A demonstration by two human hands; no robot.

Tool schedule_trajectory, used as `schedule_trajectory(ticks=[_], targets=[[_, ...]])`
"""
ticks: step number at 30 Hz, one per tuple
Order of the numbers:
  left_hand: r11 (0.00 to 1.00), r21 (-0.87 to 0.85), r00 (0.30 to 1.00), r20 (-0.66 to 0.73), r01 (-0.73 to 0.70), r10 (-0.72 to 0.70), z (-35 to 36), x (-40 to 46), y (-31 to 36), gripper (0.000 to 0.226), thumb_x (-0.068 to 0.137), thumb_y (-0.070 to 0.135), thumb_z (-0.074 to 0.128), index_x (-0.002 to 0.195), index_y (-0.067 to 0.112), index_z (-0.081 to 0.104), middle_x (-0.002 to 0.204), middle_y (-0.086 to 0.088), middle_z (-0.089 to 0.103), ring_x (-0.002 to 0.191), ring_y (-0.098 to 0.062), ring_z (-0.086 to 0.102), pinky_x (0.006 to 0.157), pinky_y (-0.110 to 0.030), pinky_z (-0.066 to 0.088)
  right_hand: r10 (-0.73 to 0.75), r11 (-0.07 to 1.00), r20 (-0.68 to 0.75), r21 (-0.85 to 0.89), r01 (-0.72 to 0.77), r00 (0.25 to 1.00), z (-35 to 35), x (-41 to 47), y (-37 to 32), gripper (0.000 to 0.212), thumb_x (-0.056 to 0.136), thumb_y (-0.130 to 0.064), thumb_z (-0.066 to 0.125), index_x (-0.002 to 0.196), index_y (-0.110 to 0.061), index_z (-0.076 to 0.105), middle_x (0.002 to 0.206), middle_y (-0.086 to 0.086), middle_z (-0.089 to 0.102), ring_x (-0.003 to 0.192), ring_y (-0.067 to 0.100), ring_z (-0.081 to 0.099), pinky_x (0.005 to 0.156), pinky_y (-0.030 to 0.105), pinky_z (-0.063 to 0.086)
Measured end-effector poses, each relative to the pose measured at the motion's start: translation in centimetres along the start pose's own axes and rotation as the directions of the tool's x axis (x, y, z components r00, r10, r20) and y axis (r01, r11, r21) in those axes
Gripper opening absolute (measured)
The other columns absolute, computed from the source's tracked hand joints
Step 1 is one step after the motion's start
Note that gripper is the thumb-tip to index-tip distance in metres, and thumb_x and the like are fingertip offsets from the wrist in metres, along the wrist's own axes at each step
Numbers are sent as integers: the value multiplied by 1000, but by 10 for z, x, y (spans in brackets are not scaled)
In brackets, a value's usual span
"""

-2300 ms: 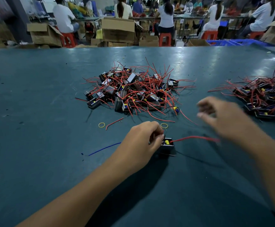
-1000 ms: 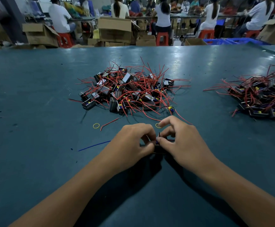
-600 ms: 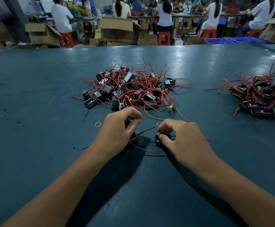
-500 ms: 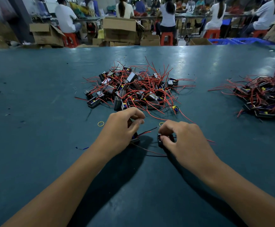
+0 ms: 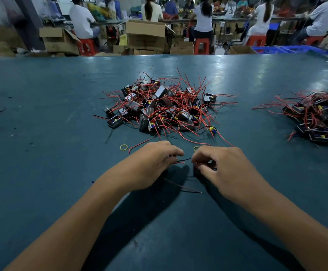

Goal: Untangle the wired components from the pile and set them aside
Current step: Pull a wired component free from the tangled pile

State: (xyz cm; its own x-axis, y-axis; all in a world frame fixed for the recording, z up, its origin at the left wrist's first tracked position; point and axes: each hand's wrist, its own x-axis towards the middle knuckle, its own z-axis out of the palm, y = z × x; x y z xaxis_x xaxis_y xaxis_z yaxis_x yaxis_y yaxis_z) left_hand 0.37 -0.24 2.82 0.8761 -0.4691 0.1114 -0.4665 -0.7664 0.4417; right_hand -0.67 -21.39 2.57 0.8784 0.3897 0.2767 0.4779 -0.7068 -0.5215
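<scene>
- Compared with half a second ago, the left hand (image 5: 151,165) and the right hand (image 5: 223,169) sit closer together again, just in front of the big pile (image 5: 163,106) of black parts with red wires on the green table (image 5: 42,153).
- A moment earlier the two hands were spread apart, each with its own black part; now only a short gap is left between the fingertips, bridged by thin wire ends (image 5: 182,160).
- The left hand is curled almost closed, thumb and forefinger pinching those red and black wire ends; whatever part it covers is hidden under the palm.
- The right hand is curled over a small black part (image 5: 208,167), fingers closed on it against the table.
- This looks like the two parts being worked free of each other; neither has yet gone to the sorted heap (image 5: 315,118) at the right, well apart from the hands.
- A thin dark wire (image 5: 186,189) trails on the table below the hands; which part it belongs to cannot be made out.
- The sorted heap is cut off by the right edge, and a yellow rubber band (image 5: 123,147) lies loose near the left hand.
</scene>
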Motion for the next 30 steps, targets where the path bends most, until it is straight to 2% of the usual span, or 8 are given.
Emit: schedule_trajectory(ticks=[2,5,10,16,19,23,27,30], targets=[[1000,11,999,35,2,-3,-2,-1,-2,31,104,23,48,132,22,61,115,6,59,108,-8,52,82,-6,30,-32,999,31,-3,32,999,-3,1,1,15,87,-10,70,92,-23,74,84,-13,72,76,-4,58,72,9,41],[999,27,997,71,-20,18,-3,-2,-2,29,105,23,47,130,23,62,114,7,59,107,-8,51,83,-10,31,-55,998,52,3,55,997,-6,2,3,11,89,-13,70,94,-22,75,79,-18,66,74,-17,53,70,2,36],[997,19,992,108,-70,68,-7,-4,-1,23,104,19,50,119,22,68,103,13,50,95,-3,47,82,-10,33,-56,998,55,31,54,997,-7,1,4,11,89,-9,70,89,-20,73,69,-24,60,68,-18,53,64,1,36],[998,-21,997,48,-55,56,-6,-3,-5,13,102,20,53,107,22,65,99,13,53,88,0,46,78,-5,34,-1,988,73,151,-10,997,-3,2,10,19,91,-19,70,97,-29,55,82,-16,73,76,-5,63,69,9,41],[999,-32,1000,16,-22,23,-2,-2,-4,7,100,22,55,98,27,60,93,16,57,87,0,51,71,-8,37,-4,990,61,138,-4,998,-5,2,12,18,90,-17,71,90,-29,57,80,-16,71,79,-1,65,71,10,43],[1000,-25,999,-50,-8,7,3,0,-2,14,95,23,62,89,31,53,78,18,57,76,5,52,62,-11,36,-52,994,83,99,44,995,-7,3,10,17,87,-16,73,84,-27,61,76,-14,68,77,2,62,68,11,41],[998,-48,996,-87,-36,32,2,0,-2,14,95,31,66,92,23,55,76,13,57,76,-8,51,62,-18,38,-66,993,56,105,60,996,-3,3,7,15,88,-13,72,83,-25,65,73,-15,68,68,-1,58,62,7,37],[996,-58,993,-106,-65,59,2,0,-3,14,96,32,64,94,20,57,77,13,59,75,-11,52,64,-21,40,-35,992,-5,118,35,999,1,3,8,13,88,-14,71,82,-25,68,72,-15,69,67,-2,59,61,7,37]])
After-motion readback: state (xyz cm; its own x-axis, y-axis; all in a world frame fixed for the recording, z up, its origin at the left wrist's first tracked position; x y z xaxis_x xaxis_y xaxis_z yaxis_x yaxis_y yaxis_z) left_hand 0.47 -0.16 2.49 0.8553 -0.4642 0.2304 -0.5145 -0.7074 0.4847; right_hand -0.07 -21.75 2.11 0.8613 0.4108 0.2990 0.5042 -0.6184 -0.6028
